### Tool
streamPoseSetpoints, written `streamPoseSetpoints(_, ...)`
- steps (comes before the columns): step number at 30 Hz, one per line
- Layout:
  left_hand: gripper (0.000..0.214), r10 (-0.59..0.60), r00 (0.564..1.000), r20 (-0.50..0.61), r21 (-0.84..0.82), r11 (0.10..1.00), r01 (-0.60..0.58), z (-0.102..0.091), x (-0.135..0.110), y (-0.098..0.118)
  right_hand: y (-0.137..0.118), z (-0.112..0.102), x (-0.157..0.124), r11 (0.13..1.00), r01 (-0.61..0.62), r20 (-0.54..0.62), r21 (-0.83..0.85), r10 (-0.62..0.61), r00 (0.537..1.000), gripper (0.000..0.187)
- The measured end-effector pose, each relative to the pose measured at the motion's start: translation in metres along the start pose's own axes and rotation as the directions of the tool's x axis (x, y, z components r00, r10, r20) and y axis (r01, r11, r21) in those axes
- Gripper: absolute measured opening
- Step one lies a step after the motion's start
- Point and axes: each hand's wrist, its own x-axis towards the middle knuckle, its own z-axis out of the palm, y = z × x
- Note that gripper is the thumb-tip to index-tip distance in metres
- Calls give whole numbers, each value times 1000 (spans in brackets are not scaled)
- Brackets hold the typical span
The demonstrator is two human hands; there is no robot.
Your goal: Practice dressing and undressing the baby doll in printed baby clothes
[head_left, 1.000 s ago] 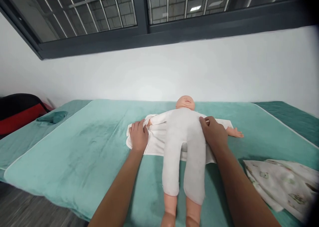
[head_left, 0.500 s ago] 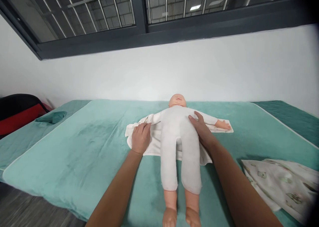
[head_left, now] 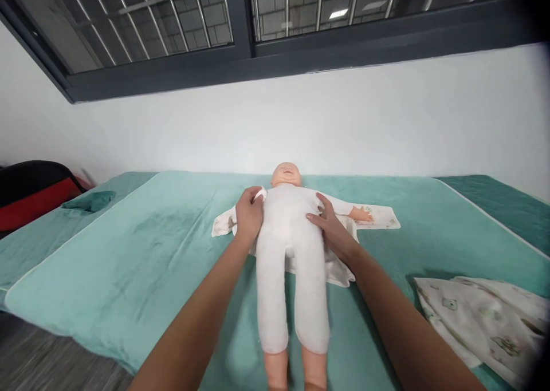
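A baby doll (head_left: 290, 248) in a white bodysuit lies on its back on a teal-covered bed (head_left: 141, 248), head toward the wall. Under it is a spread white printed cloth (head_left: 378, 216). My left hand (head_left: 248, 214) is closed around the doll's left-side shoulder and arm, with a bit of white fabric at its fingertips. My right hand (head_left: 330, 226) rests on the doll's torso at its right side, fingers curved against the body. The doll's other arm (head_left: 358, 212) sticks out to the right over the cloth.
A second crumpled printed cloth (head_left: 481, 316) lies at the bed's right front. A small dark green cloth (head_left: 88, 201) sits at the far left, beside a black and red object (head_left: 30, 193). A white wall with a barred window rises behind the bed.
The doll has slid left across the cloth. My left hand moved from the cloth up onto the doll's shoulder, and my right hand shifted left onto its torso.
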Motion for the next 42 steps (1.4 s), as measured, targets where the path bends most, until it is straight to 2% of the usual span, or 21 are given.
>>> streamPoseSetpoints(4, 21, 100, 982, 159, -15, 995, -98, 6, 12, 40, 1, 0, 3, 999, -22, -3, -41, 22, 1000, 102)
streamPoseSetpoints(8, 24, 132, 936, 325, 157, 969, -191, 6, -5, 78, 2, 1, 4, 998, -32, -16, -62, 31, 999, 105)
streamPoseSetpoints(10, 25, 104, 889, 446, 204, 955, -214, 2, -23, 93, 2, 1, 4, 996, -27, -21, -87, 25, 999, 104)
streamPoseSetpoints(12, 24, 94, 816, 571, 146, 966, -213, -6, -42, 99, 2, 1, 4, 990, -28, -35, -136, 23, 999, 103)
streamPoseSetpoints(13, 25, 112, 802, 587, 109, 970, -216, -11, -50, 97, 2, 0, 4, 988, -31, -39, -153, 25, 999, 103)
streamPoseSetpoints(14, 26, 140, 816, 560, 93, 969, -230, -17, -56, 91, 2, 0, 4, 987, -34, -39, -158, 28, 999, 102)
streamPoseSetpoints(15, 28, 176, 861, 477, 119, 958, -262, -25, -60, 80, 2, -1, 4, 988, -35, -32, -151, 31, 999, 102)
streamPoseSetpoints(16, 29, 218, 911, 349, 197, 934, -299, -33, -62, 66, 2, -1, 4, 990, -37, -23, -135, 35, 999, 101)
streamPoseSetpoints(17, 32, 250, 935, 251, 296, 900, -320, -42, -61, 47, 3, -2, 4, 992, -39, -17, -119, 38, 999, 101)
streamPoseSetpoints(19, 40, 257, 951, 172, 522, 795, -309, -62, -55, 5, 4, -2, 4, 994, -43, -22, -103, 41, 999, 102)
streamPoseSetpoints(21, 49, 158, 967, 199, 686, 683, -253, -81, -44, -36, 4, -2, 4, 994, -52, -41, -95, 48, 998, 105)
streamPoseSetpoints(23, 51, 18, 978, 210, 772, 611, -177, -96, -31, -68, 4, -1, 4, 994, -62, -52, -86, 57, 997, 109)
streamPoseSetpoints(26, 53, -121, 968, 222, 813, 571, -115, -110, -14, -92, 3, 0, 4, 994, -65, -60, -87, 60, 996, 111)
streamPoseSetpoints(29, 57, -102, 982, 160, 829, 554, -77, -112, -3, -97, 3, 1, 5, 993, -60, -65, -98, 54, 996, 112)
streamPoseSetpoints(32, 55, 31, 999, 34, 844, 534, -46, -111, -4, -96, 4, 0, 6, 992, -54, -70, -115, 46, 997, 111)
streamPoseSetpoints(34, 53, 148, 989, 15, 838, 537, -94, -110, -11, -92, 5, 0, 7, 991, -51, -70, -128, 42, 997, 109)
streamPoseSetpoints(38, 48, 331, 928, 170, 713, 609, -348, -105, -42, -75, 7, -1, 8, 988, -55, -76, -143, 45, 996, 108)
streamPoseSetpoints(40, 42, 342, 884, 319, 593, 656, -468, -96, -62, -63, 8, -2, 8, 988, -52, -69, -144, 42, 997, 109)
streamPoseSetpoints(42, 42, 300, 832, 466, 455, 725, -517, -85, -80, -54, 8, -1, 8, 988, -45, -66, -147, 35, 997, 109)
